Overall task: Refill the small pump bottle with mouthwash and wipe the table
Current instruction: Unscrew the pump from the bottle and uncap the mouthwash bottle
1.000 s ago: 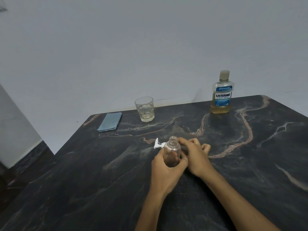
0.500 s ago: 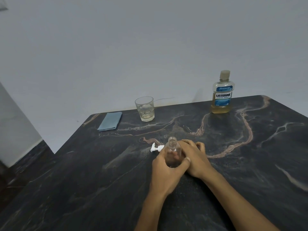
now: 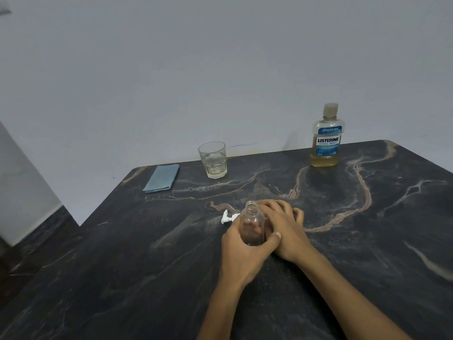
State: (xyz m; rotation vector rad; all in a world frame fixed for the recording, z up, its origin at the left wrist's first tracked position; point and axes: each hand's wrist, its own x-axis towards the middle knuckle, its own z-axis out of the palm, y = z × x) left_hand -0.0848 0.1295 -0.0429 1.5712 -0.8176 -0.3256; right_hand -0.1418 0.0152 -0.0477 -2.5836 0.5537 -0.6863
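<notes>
Both hands (image 3: 247, 244) lower now, small pump bottle (image 3: 252, 223) nearer the table (image 3: 122, 266).

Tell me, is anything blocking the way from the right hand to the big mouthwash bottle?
Nothing visible does. Only bare dark marble table lies between the right hand and the capped amber mouthwash bottle; the clear glass tumbler stands off to the left.
</notes>
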